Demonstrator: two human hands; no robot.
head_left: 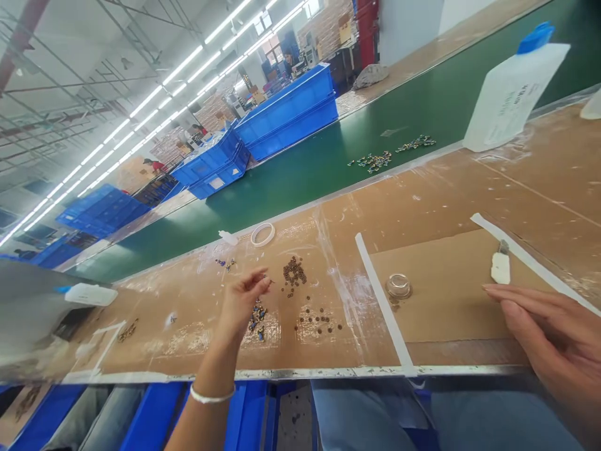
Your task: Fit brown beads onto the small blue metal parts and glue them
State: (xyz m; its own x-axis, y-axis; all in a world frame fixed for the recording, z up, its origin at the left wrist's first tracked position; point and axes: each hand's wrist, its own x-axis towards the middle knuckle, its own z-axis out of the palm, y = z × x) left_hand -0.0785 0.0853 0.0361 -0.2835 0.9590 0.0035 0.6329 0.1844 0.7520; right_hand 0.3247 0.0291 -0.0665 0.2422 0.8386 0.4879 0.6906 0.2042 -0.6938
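Observation:
My left hand (241, 300) is raised over the worktop with thumb and forefinger pinched. A tiny dark part (271, 281) shows at its fingertips, too small to name. Just beneath this hand lies a pile of small blue-and-gold parts (257, 319). To its right are a heap of small brown round pieces (294, 271) and several scattered ones. My right hand (549, 322) is open at the right edge, its fingers stretched out flat. Close above its fingertips lies a small brush-like tool with a white handle (500, 268). A small clear round dish (399, 285) sits between the hands on the cardboard.
A green conveyor belt (291, 181) runs behind the worktop, carrying more small parts (375, 161). One white bottle with a blue cap (516, 94) stands at right; another (91, 294) is at left. A tape roll (263, 234) lies near the belt. Blue crates (291, 113) line the far side.

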